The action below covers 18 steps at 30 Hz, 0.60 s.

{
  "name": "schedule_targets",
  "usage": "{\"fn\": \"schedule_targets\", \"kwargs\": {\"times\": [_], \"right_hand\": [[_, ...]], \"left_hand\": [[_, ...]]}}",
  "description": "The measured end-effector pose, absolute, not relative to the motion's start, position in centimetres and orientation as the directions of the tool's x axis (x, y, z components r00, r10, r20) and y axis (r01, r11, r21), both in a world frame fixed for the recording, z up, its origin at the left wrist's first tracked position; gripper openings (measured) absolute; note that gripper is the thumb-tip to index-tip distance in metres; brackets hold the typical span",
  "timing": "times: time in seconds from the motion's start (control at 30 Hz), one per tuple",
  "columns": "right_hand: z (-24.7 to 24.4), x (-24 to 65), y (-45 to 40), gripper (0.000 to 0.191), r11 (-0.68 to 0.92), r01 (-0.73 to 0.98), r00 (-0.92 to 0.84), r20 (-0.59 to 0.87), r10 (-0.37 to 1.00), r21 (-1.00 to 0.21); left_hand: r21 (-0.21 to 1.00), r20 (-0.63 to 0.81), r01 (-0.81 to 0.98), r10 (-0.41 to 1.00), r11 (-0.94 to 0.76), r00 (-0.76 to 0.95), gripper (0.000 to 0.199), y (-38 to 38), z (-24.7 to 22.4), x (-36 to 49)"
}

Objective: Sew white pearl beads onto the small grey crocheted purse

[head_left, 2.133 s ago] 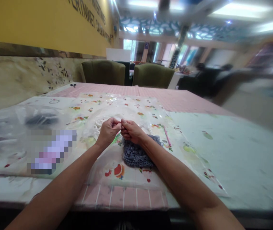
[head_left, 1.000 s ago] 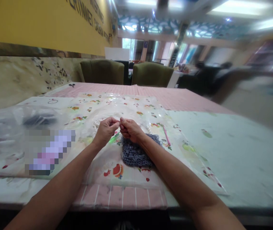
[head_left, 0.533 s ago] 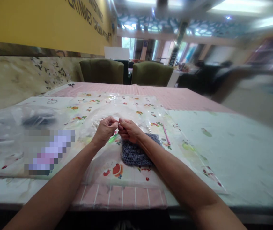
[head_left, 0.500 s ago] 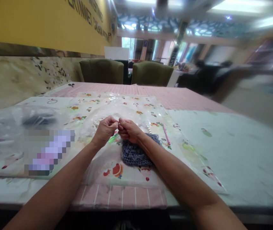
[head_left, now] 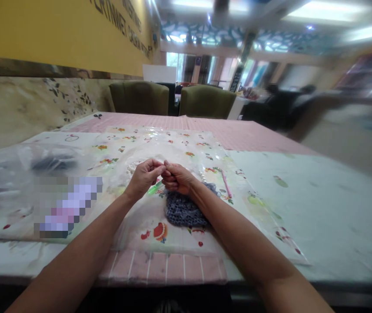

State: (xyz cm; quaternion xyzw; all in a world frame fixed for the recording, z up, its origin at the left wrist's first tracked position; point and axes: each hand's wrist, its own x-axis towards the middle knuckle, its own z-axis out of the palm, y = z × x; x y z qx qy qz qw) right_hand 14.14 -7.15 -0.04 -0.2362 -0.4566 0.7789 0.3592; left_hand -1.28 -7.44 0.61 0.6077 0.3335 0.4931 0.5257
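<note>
My left hand (head_left: 147, 176) and my right hand (head_left: 177, 178) meet fingertip to fingertip above the middle of the table. Both are closed in a pinch, and whatever is between the fingers is too small to make out. Under my right hand and wrist lies a dark blue-grey crocheted piece (head_left: 186, 208). A green tool (head_left: 154, 188) rests on the cloth just below the fingertips. White beads (head_left: 133, 168) show behind my left hand, and a strand of pearl-like beads (head_left: 203, 175) lies beyond my right wrist.
A pink stick-like tool (head_left: 227, 184) lies right of the crocheted piece. On the left are clear plastic bags (head_left: 13, 174) and a blurred-out purple item (head_left: 71, 206). Small black scissors (head_left: 97, 116) sit at the far left corner. Two green chairs (head_left: 140, 99) stand behind the patterned table cover (head_left: 169, 134).
My left fingertips have shifted slightly right, now touching or overlapping those of my right hand. The small thing glimpsed between them is now hidden. The objects on the table have stayed put.
</note>
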Motion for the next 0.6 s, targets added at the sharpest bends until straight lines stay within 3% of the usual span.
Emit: {"fn": "schedule_targets", "kwargs": {"times": [0.17, 0.27, 0.6], "right_hand": [[0.37, 13.79, -7.25, 0.051, -0.344, -0.314, -0.58, -0.108, 0.807, -0.885], [0.41, 13.72, -7.29, 0.045, -0.285, -0.321, -0.542, -0.072, 0.837, -0.903], [0.14, 14.61, -7.07, 0.047, -0.137, -0.22, -0.523, -0.002, 0.852, -0.966]], "left_hand": [[0.956, 0.293, -0.069, 0.933, -0.285, 0.208, 0.028, -7.26, 0.15, -0.97], [0.947, 0.32, -0.033, 0.934, -0.319, 0.159, 0.026, -6.97, -0.15, -1.04], [0.948, 0.31, 0.002, 0.921, -0.32, 0.234, 0.024, -6.72, 0.02, -1.66]]}}
